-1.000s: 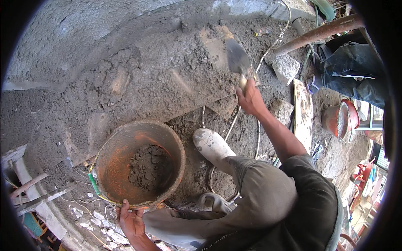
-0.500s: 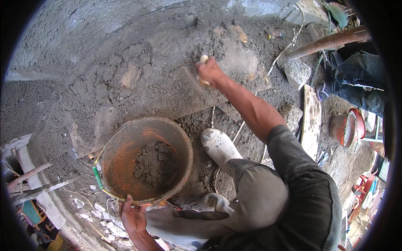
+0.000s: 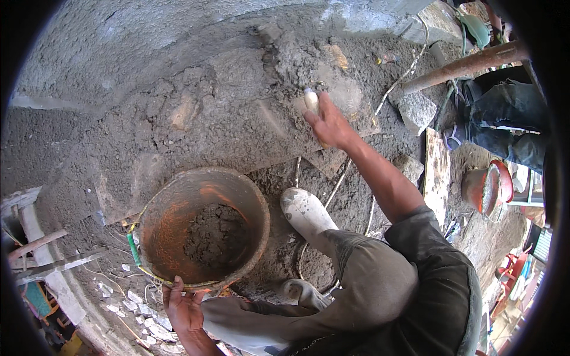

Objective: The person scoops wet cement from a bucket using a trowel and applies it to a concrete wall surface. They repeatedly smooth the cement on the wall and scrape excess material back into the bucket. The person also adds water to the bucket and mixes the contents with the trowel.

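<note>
My left hand (image 3: 184, 308) grips the near rim of a large round tub (image 3: 155, 216), its fingers over the edge. The tub leans toward the board, and a lump of dark grey mortar (image 3: 217, 236) lies in its bottom. My right hand (image 3: 332, 124) is closed round the pale handle of a trowel (image 3: 311, 102), out over a mortar-smeared board (image 3: 261, 145). The trowel's blade cannot be made out against the grey mortar. Just beyond the handle lies a loose heap of wet mortar (image 3: 291, 59).
A rough plastered wall (image 3: 136, 41) rises at the far side. To the right are a concrete block (image 3: 417, 110), a wooden pole (image 3: 463, 66), a plank (image 3: 437, 172), a red bucket (image 3: 504, 181) and another person's legs (image 3: 507, 107). White rubble (image 3: 145, 314) lies near the tub. A rope (image 3: 332, 196) crosses by my boot (image 3: 306, 210).
My right hand has moved right and slightly nearer with the trowel, and mortar is now heaped beyond it. My left hand stays on the tub's rim.
</note>
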A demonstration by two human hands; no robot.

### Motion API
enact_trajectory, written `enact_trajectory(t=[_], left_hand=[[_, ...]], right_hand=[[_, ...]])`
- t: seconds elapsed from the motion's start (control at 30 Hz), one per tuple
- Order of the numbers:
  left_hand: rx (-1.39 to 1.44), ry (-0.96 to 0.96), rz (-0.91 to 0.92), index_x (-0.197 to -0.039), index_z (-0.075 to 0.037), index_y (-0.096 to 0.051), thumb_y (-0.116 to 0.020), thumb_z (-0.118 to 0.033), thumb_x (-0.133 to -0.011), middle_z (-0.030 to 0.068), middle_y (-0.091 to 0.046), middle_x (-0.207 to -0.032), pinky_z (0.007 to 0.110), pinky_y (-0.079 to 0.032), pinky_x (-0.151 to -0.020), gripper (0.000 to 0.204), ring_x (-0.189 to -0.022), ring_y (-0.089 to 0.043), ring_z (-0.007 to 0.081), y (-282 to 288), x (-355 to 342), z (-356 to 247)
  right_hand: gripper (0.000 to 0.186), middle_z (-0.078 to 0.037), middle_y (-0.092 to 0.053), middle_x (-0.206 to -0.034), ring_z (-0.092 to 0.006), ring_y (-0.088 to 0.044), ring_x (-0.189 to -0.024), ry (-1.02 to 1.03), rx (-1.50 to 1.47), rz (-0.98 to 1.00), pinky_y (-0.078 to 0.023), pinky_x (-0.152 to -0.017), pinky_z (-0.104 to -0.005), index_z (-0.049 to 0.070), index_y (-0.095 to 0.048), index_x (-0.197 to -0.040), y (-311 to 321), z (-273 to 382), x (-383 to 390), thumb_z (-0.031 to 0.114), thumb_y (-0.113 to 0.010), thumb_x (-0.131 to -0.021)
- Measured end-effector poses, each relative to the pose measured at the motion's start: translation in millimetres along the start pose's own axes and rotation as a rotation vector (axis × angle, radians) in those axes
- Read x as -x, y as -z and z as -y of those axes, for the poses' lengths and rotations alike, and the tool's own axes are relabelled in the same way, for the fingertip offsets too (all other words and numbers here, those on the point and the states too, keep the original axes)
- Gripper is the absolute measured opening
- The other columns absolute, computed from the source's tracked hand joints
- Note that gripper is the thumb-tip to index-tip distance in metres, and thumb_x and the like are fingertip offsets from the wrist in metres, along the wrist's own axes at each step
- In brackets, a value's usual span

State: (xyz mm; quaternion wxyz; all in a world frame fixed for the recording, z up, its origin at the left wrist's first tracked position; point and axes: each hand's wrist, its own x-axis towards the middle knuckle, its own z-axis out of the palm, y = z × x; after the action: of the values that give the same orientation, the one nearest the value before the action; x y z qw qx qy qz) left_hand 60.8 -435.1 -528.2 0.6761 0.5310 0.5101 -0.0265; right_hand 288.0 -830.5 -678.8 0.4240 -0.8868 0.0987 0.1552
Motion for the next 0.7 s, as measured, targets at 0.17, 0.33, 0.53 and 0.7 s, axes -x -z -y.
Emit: enact_trajectory(t=[0.17,0.33,0.53,0.7], left_hand=[[-0.003,0.007,-0.019,-0.125,-0.007,-0.044,-0.069,-0.015,-0.086,0.014,-0.057,-0.112,0.036,-0.061,-0.063,0.046,-0.088,-0.061,0.0263,-1.0,-1.4,-2.0],[-0.001,0.013,-0.022,-0.121,-0.007,-0.047,-0.068,-0.014,-0.086,0.0133,-0.057,-0.112,0.037,-0.061,-0.063,0.041,-0.087,-0.062,0.0271,-2.2,-4.1,-2.1],[0.006,0.0,-0.083,-0.118,-0.008,-0.05,-0.065,-0.011,-0.086,0.0121,-0.057,-0.111,0.037,-0.061,-0.06,0.036,-0.088,-0.062,0.0273,8.6,-4.5,5.6],[0.034,-0.015,-0.006,-0.118,-0.007,-0.05,-0.064,-0.009,-0.086,0.0106,-0.057,-0.109,0.036,-0.062,-0.057,0.035,-0.089,-0.063,0.0256,18.2,-9.3,10.5]], right_hand=[[0.032,-0.016,-0.058,-0.084,-0.0301,-0.061,-0.067,0.192,0.041,0.339,-0.052,-0.062,-0.0461,0.005,-0.037,-0.109,6.8,35.1,61.2,0.03,-0.05,-0.095],[0.029,-0.016,-0.061,-0.08,-0.0316,-0.063,-0.064,0.553,0.373,0.656,-0.054,-0.056,-0.0449,0.006,-0.036,-0.112,-6.0,63.9,103.8,0.028,-0.048,-0.097],[0.031,-0.015,-0.06,-0.074,-0.0245,-0.059,-0.057,0.025,0.364,0.168,-0.053,-0.048,-0.036,-0.002,-0.034,-0.117,14.9,18.2,76.4,0.021,-0.045,-0.098],[0.034,-0.024,-0.059,-0.089,-0.0233,-0.061,-0.066,-0.435,0.081,-0.117,-0.053,-0.051,-0.0333,-0.005,-0.033,-0.117,7.3,-66.3,70.4,0.017,-0.047,-0.097]])
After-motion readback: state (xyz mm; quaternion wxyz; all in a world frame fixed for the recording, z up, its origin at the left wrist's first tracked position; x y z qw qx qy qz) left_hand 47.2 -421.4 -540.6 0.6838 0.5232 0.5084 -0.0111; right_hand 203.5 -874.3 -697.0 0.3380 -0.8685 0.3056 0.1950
